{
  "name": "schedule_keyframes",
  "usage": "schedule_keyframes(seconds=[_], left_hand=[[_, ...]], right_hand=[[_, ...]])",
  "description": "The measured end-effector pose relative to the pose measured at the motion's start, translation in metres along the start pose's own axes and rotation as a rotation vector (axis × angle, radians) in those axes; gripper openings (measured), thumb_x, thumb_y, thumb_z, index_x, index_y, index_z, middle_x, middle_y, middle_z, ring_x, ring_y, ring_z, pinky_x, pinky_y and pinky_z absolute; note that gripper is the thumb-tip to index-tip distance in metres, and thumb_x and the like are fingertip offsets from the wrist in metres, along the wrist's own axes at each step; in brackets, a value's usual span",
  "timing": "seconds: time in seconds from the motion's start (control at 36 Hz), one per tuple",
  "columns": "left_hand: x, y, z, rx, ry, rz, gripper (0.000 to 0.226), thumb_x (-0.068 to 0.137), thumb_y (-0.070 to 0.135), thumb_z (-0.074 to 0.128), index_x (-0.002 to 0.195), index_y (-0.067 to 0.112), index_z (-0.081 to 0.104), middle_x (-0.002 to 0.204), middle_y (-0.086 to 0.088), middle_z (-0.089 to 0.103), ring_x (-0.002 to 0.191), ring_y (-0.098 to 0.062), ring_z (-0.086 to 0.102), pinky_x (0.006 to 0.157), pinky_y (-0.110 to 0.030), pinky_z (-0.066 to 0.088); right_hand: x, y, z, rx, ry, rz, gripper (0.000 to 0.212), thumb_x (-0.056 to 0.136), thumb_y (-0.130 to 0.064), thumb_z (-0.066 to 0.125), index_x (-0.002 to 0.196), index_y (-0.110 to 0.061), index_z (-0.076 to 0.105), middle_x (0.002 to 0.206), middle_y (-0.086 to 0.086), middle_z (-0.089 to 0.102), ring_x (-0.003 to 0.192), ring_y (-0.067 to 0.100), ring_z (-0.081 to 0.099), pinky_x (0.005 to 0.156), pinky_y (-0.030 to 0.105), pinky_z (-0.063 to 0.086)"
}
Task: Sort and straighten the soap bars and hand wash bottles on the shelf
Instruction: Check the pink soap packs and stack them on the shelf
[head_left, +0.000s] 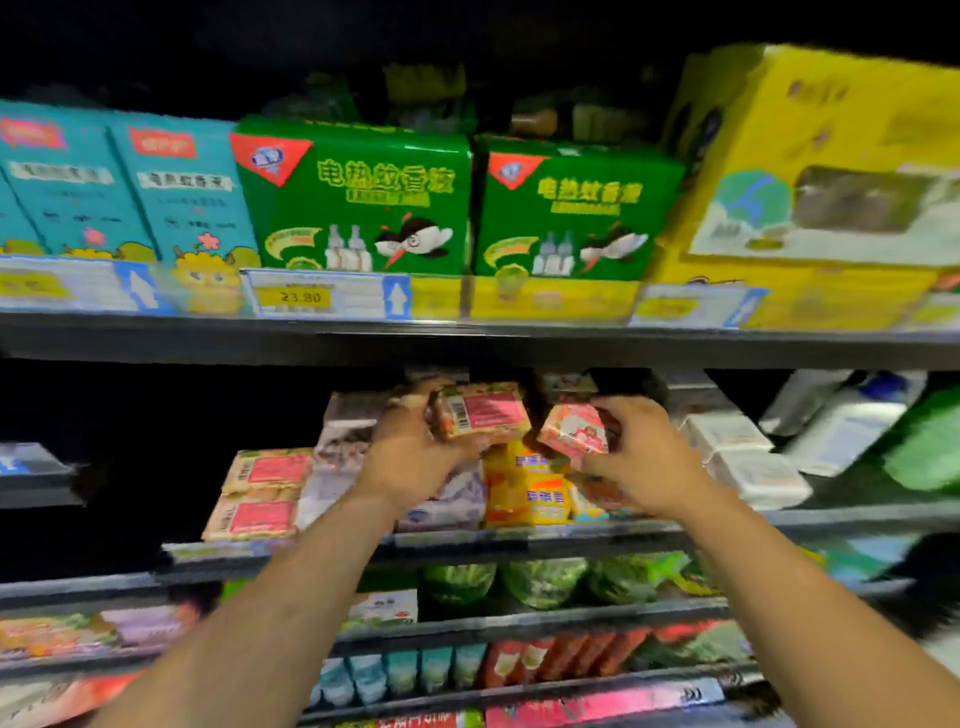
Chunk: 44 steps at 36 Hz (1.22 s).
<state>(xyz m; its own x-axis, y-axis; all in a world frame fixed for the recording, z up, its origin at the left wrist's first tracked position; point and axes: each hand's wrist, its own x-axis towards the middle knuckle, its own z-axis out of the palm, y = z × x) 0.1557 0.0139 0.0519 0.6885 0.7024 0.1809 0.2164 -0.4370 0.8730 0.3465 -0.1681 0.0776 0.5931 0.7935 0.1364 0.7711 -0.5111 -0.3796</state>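
A dim shop aisle with grey metal shelving. The top shelf (467, 338) carries a big yellow box (810, 171) at the right, two green boxes (358, 197) printed 电热蚊香液, and teal boxes (119, 187). A yellow price tag (301, 297) on its rail reads 23.80. On the middle shelf (831, 519), white bottles (852, 421) stand far right with white soap boxes (748, 457) beside them. Yellow soap packs (535, 493) sit in the middle and a stack of pink-labelled soap bars (260, 493) at the left. Above the yellow packs, the left hand (415, 447) has its fingers curled round a barcoded soap bar (483, 413). Just beside it, the right hand (644, 457) pinches a small pink soap pack (571, 431).
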Motion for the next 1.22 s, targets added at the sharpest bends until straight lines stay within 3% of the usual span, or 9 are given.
schedule_keyframes(seconds=[0.22, 0.36, 0.53, 0.58, 0.69, 0.81, 0.92, 1.06, 1.22], left_hand=[[0.023, 0.034, 0.099, 0.071, -0.060, -0.042, 0.068, 0.072, 0.022, 0.089, 0.129, 0.020, 0.053, 0.110, 0.008, 0.068, 0.104, -0.015, 0.066, 0.097, -0.030, 0.050], [0.030, 0.053, 0.132, 0.250, -0.078, -0.116, 0.075, 0.076, 0.040, 0.084, 0.138, 0.026, 0.046, 0.115, 0.010, 0.057, 0.112, -0.018, 0.058, 0.087, -0.022, 0.041], [0.036, 0.046, 0.146, 0.287, -0.033, -0.198, 0.071, 0.080, 0.041, 0.081, 0.139, 0.023, 0.046, 0.092, 0.018, 0.050, 0.083, -0.007, 0.050, 0.063, -0.018, 0.034], [0.036, 0.039, 0.147, 0.287, -0.037, -0.176, 0.067, 0.079, 0.038, 0.082, 0.135, 0.019, 0.050, 0.098, 0.017, 0.053, 0.090, -0.008, 0.053, 0.065, -0.017, 0.034], [0.038, 0.030, 0.148, 0.418, -0.119, -0.137, 0.061, 0.085, 0.051, 0.071, 0.135, 0.025, 0.047, 0.116, 0.005, 0.059, 0.108, -0.019, 0.059, 0.075, -0.026, 0.042], [0.049, 0.035, 0.154, 0.847, -0.096, 0.092, 0.078, 0.086, 0.076, 0.033, 0.150, 0.030, 0.032, 0.152, 0.007, 0.028, 0.139, -0.020, 0.021, 0.113, -0.039, 0.028], [0.063, 0.041, 0.161, 0.951, -0.182, 0.129, 0.077, 0.092, 0.072, 0.027, 0.156, 0.032, 0.012, 0.161, 0.007, 0.018, 0.147, -0.018, 0.009, 0.119, -0.036, 0.013], [0.069, 0.022, 0.176, 0.798, -0.185, 0.141, 0.078, 0.093, 0.064, 0.039, 0.156, 0.023, 0.018, 0.157, 0.001, 0.032, 0.142, -0.019, 0.029, 0.099, -0.023, 0.012], [0.081, 0.003, 0.175, 0.855, -0.202, 0.142, 0.084, 0.085, 0.078, 0.033, 0.152, 0.029, 0.024, 0.152, 0.003, 0.039, 0.138, -0.020, 0.033, 0.109, -0.030, 0.019]], right_hand=[[-0.009, 0.096, -0.042, -0.046, -0.047, -0.028, 0.091, 0.059, -0.066, 0.073, 0.134, -0.017, 0.059, 0.123, 0.011, 0.063, 0.116, 0.030, 0.056, 0.095, 0.036, 0.043], [0.004, 0.138, -0.051, -0.066, -0.069, -0.087, 0.072, 0.074, -0.040, 0.087, 0.134, -0.012, 0.060, 0.124, 0.011, 0.065, 0.119, 0.030, 0.056, 0.094, 0.036, 0.043], [0.028, 0.167, -0.041, -0.022, -0.083, -0.177, 0.032, 0.075, -0.060, 0.074, 0.072, -0.038, 0.052, 0.068, -0.010, 0.060, 0.070, 0.023, 0.065, 0.062, 0.038, 0.051], [0.033, 0.172, -0.034, -0.007, -0.061, -0.260, 0.023, 0.074, -0.059, 0.075, 0.088, -0.046, 0.062, 0.079, -0.010, 0.065, 0.083, 0.030, 0.069, 0.067, 0.039, 0.055], [0.047, 0.179, -0.019, -0.051, 0.001, -0.252, 0.078, 0.074, -0.037, 0.086, 0.143, -0.020, 0.054, 0.132, 0.012, 0.061, 0.119, 0.032, 0.059, 0.091, 0.037, 0.051], [0.054, 0.182, -0.009, -0.006, 0.044, -0.266, 0.084, 0.074, -0.032, 0.088, 0.146, -0.015, 0.049, 0.142, 0.012, 0.054, 0.131, 0.029, 0.051, 0.102, 0.031, 0.040], [0.068, 0.186, -0.004, 0.046, 0.043, -0.236, 0.085, 0.071, -0.038, 0.089, 0.145, -0.021, 0.050, 0.144, 0.004, 0.052, 0.132, 0.021, 0.047, 0.106, 0.023, 0.034], [0.084, 0.193, 0.003, 0.224, 0.090, -0.234, 0.068, 0.064, -0.025, 0.093, 0.121, -0.038, 0.058, 0.118, -0.012, 0.061, 0.110, 0.017, 0.062, 0.096, 0.030, 0.050], [0.099, 0.189, 0.004, 0.318, 0.068, -0.151, 0.057, 0.062, -0.019, 0.095, 0.104, -0.034, 0.059, 0.098, -0.021, 0.063, 0.089, 0.008, 0.068, 0.079, 0.039, 0.058]])
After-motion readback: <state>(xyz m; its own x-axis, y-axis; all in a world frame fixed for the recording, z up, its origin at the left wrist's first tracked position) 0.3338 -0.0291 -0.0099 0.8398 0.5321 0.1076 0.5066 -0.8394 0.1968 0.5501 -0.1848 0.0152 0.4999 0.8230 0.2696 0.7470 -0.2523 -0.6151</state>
